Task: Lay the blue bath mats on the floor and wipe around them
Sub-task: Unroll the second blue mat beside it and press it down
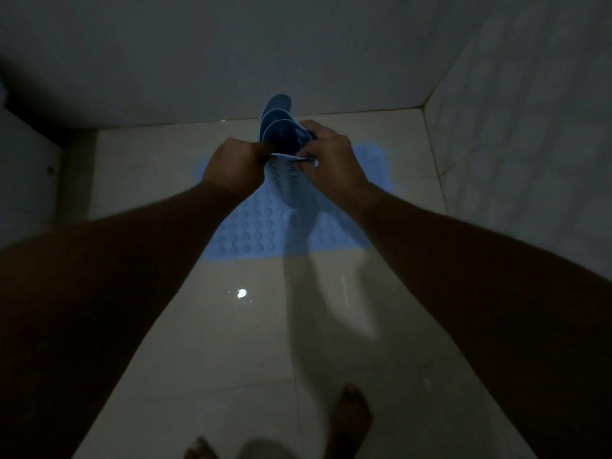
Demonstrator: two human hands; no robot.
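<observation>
In a dim tiled bathroom, a person holds a rolled blue mat (277, 109) out over the floor (215, 352). The left hand (233, 168) is clenched on the roll's left edge and the right hand (332, 160) pinches its loose right edge. The roll sits between the two hands, its far end rising past them towards the wall (265, 44). Directly below, a second blue mat (255, 233) lies flat on the tiles by the far wall. A bare foot (351, 412) stands nearer, right of a bright spot of light (241, 293).
</observation>
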